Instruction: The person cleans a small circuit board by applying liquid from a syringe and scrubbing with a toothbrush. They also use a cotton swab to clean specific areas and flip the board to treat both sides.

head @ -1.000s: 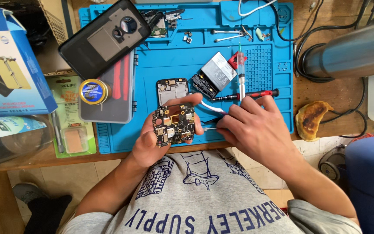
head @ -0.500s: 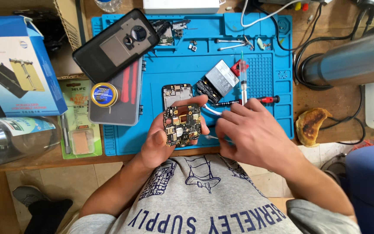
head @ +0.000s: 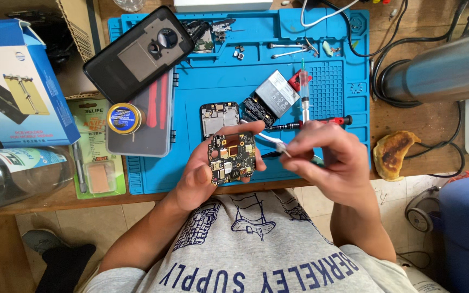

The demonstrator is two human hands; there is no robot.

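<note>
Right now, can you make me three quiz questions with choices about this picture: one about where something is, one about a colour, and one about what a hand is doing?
1. Where is the round tin?
A. On the grey case
B. On the floor
C. On the blue box

2. What colour is the work mat?
A. Green
B. Blue
C. Pink

3. What is the left hand doing?
A. Resting flat
B. Holding a circuit board
C. Pointing

A: the tin lies on the grey case left of the mat.
B: the mat is bright blue.
B: its fingers grip the circuit board.
</note>
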